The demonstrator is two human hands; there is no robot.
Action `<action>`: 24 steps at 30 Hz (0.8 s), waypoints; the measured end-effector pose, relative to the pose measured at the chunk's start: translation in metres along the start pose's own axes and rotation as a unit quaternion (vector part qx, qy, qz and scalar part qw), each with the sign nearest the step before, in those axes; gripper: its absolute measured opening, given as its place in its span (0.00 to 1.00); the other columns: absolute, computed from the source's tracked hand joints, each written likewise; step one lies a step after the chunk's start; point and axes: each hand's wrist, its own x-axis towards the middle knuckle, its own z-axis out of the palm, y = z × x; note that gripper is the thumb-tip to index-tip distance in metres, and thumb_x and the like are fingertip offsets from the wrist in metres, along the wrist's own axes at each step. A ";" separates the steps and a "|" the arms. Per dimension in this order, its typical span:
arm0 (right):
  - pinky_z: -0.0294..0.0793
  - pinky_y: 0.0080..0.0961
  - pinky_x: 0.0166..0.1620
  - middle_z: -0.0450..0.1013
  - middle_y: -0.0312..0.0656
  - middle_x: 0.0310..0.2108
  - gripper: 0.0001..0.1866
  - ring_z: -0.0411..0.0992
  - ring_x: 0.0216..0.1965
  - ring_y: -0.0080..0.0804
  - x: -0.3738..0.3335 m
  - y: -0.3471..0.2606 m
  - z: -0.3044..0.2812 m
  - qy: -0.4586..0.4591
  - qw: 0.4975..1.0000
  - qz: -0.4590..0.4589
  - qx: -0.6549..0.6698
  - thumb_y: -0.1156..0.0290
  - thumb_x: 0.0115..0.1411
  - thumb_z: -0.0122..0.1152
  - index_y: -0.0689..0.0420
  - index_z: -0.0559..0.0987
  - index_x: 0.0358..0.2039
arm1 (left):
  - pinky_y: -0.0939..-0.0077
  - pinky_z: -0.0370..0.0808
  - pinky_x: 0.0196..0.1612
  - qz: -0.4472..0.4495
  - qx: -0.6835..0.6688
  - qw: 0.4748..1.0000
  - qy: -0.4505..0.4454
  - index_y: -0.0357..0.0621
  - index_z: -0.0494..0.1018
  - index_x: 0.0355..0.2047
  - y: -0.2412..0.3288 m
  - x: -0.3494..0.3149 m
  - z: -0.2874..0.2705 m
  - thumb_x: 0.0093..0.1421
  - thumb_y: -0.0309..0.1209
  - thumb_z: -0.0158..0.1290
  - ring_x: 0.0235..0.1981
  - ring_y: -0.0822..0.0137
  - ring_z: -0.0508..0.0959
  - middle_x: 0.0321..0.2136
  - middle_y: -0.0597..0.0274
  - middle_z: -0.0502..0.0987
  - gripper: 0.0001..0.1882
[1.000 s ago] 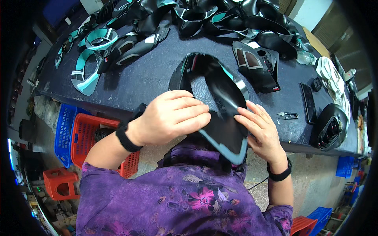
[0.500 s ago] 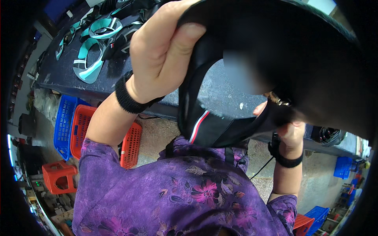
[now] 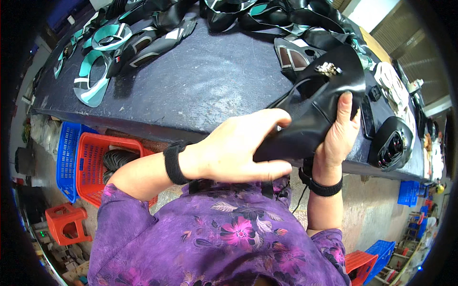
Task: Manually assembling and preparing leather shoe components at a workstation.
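A glossy black shoe upper is between my two hands, tilted over the near edge of the table. Its curved rim faces away from me, and a small cluster of shiny metallic pieces sits near that far end. My left hand is closed at its near left end, thumb below and fingers above, with the fingertips partly hidden. My right hand grips its right side, thumb lying on the black surface and the other fingers mostly behind. Dark bands circle both wrists.
Teal-lined uppers and more black uppers lie along the far side of the dark table. To the right are white cords and a rolled black piece. Red and blue baskets and a red stool stand lower left.
The upper has come down from close in front of the view to the table edge and turned over. My left hand has moved down from its top to its near end.
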 end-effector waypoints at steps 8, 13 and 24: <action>0.62 0.27 0.51 0.66 0.44 0.47 0.41 0.65 0.47 0.30 -0.009 -0.008 0.014 -0.425 0.898 0.093 -0.059 0.67 0.44 0.69 0.65 0.59 0.56 | 0.78 0.70 0.47 -0.062 -0.543 0.820 0.172 0.42 0.58 0.49 -0.038 -0.005 0.015 0.59 0.24 0.48 0.44 0.73 0.71 0.43 0.60 0.70 0.18; 0.68 0.31 0.38 0.71 0.45 0.29 0.31 0.71 0.33 0.41 -0.025 0.013 0.003 -0.507 0.764 -0.109 -0.383 0.66 0.45 0.65 0.66 0.65 0.48 | 0.77 0.68 0.50 0.001 -0.530 0.826 0.191 0.43 0.59 0.49 -0.053 -0.011 0.012 0.59 0.24 0.48 0.47 0.72 0.70 0.44 0.61 0.70 0.17; 0.65 0.22 0.29 0.67 0.37 0.17 0.05 0.68 0.22 0.28 -0.011 0.046 -0.016 -0.434 0.455 -0.402 -0.665 0.72 0.44 0.52 0.59 0.71 0.23 | 0.67 0.72 0.40 0.152 0.235 0.955 0.098 0.36 0.71 0.32 -0.027 -0.018 0.000 0.41 0.17 0.51 0.36 0.56 0.74 0.33 0.52 0.73 0.14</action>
